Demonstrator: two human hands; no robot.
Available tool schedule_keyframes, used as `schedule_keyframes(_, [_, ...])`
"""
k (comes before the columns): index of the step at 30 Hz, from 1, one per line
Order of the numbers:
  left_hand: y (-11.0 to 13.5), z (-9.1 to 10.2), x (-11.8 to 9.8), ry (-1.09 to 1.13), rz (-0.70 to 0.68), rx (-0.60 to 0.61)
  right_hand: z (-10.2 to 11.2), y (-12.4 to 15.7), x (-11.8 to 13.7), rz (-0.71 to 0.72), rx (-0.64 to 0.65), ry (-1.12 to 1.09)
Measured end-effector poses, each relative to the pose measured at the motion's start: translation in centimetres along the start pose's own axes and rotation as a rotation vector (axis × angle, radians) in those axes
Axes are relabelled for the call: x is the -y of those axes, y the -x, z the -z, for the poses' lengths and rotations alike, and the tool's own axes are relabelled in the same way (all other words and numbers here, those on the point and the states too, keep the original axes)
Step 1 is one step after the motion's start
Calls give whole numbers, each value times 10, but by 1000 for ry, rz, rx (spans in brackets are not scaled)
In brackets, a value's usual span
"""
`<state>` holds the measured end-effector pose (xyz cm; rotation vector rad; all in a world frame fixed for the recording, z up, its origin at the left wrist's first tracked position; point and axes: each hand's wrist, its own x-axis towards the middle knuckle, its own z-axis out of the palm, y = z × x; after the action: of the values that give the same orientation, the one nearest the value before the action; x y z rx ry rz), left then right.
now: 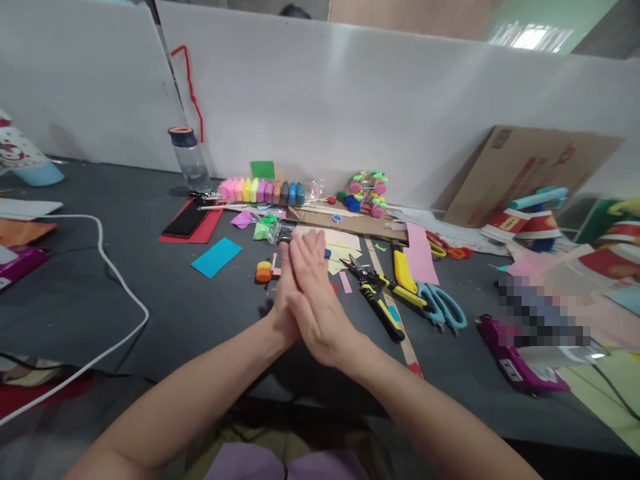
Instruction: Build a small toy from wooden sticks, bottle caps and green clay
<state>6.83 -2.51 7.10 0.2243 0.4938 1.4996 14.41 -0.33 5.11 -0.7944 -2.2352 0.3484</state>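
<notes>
My left hand [286,303] and my right hand [316,300] are pressed palm to palm above the middle of the dark table. Their fingers are stretched out and point away from me. Whatever lies between the palms, if anything, is hidden. Just left of the fingers stands a small orange and yellow round piece [264,271] with pink bits beside it. To the right lie pliers with black and yellow handles [383,310], a yellow cutter [404,270] and blue-handled scissors [443,305]. A blue paper rectangle [217,257] lies to the left.
A row of coloured clay packs [263,191] lies along the white partition [310,100], near a water bottle [191,160] and a colourful small model [369,193]. A phone [186,221] rests on red paper. At right are a purple device [520,360] and leaning cardboard [525,173].
</notes>
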Motion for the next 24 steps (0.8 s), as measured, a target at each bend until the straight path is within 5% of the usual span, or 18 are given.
schedule_keyframes(12, [-9, 9, 6, 62, 59, 203, -2, 1, -15, -92, -14, 85])
schedule_keyframes(19, [-15, 7, 2, 130, 115, 51, -3, 7, -20, -64, 74, 116])
schedule_keyframes(24, [-16, 7, 11, 116, 285, 40, 0, 1, -27, -240, -15, 165])
